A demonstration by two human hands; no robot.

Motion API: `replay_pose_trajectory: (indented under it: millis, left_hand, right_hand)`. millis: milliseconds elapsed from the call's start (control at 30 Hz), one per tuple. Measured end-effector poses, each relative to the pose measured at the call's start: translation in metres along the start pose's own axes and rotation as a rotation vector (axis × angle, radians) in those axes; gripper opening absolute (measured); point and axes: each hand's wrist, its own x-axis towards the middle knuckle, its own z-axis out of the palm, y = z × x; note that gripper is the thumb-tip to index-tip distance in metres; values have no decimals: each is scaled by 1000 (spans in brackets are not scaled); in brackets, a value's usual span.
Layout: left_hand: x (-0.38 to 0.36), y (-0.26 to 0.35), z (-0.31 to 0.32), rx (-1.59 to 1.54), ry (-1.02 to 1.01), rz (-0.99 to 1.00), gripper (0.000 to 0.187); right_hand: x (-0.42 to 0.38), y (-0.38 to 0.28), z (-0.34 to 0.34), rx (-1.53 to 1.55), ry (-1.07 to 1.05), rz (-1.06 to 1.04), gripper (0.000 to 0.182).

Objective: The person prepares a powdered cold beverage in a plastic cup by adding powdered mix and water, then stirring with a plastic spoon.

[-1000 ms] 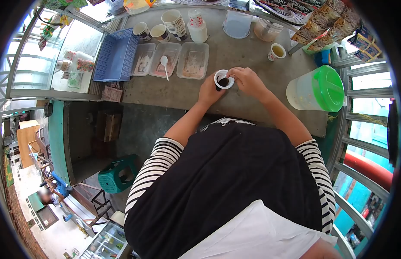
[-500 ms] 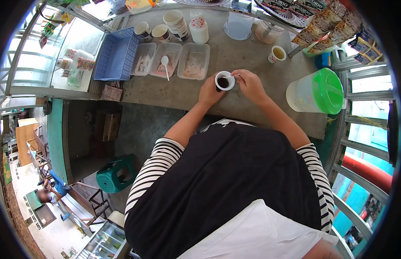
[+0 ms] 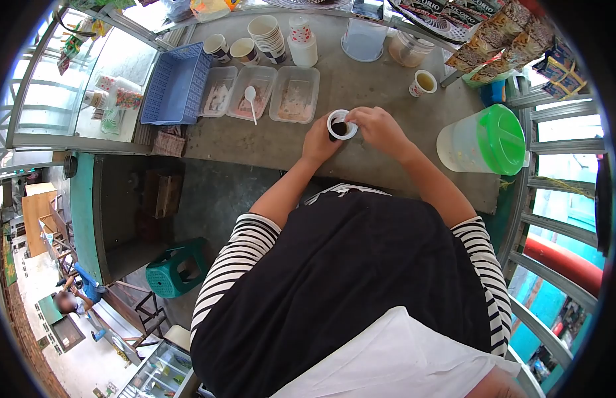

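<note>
My left hand (image 3: 318,143) is wrapped round a white-rimmed cup (image 3: 342,125) that holds a dark liquid, near the front edge of the counter. At the cup's right rim, my right hand (image 3: 381,132) has its fingers pinched together; what they hold is too small or hidden to name. To the left lie open plastic containers, one of them (image 3: 294,94) closest to the cup, and a white spoon (image 3: 251,99) rests in the middle one. A second cup (image 3: 422,83) with yellowish liquid stands farther back on the right.
Behind the containers are stacked paper cups (image 3: 267,34) and a blue basket (image 3: 175,86). A green-lidded pitcher (image 3: 483,140) stands at the right on the counter (image 3: 235,142). Sachets (image 3: 507,43) hang above. A person (image 3: 79,298) sits outside at the lower left.
My right hand has moved slightly left, with its fingers now over the cup's rim. My left hand keeps hold of the cup. The whole view has shifted a little.
</note>
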Motion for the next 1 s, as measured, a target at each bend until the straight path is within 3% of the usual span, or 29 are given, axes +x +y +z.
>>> replay_pose_trajectory:
  millis: [67, 200, 300, 367, 600, 667, 800, 867, 1000]
  left_hand:
    - [-2, -1, 0, 8, 15, 24, 63]
    - [-3, -5, 2, 22, 16, 66, 67]
    - [-3, -5, 2, 35, 11, 29, 67]
    - [-3, -5, 2, 40, 16, 36, 66]
    - [-3, -6, 3, 51, 1, 16, 67]
    - [-3, -5, 4, 28, 56, 43, 59]
    - [-2, -10, 7, 9, 75, 48, 57]
    - [-2, -12, 8, -12, 57, 33, 56]
    - [-3, -8, 6, -6, 76, 52, 56]
  right_hand:
    - [-2, -6, 3, -262, -76, -98, 14]
    - [-8, -9, 11, -280, -47, -55, 13]
    - [-13, -7, 17, -170, 108, 70, 12]
    - [-14, -12, 16, -54, 200, 387, 13]
    - [-24, 6, 23, 39, 231, 455, 16]
    - [-27, 11, 27, 286, 288, 590, 14]
    - [-28, 5, 19, 206, 279, 556, 12]
    - [-31, 1, 16, 143, 158, 370, 13]
    - [-36, 1, 18, 165, 92, 271, 15]
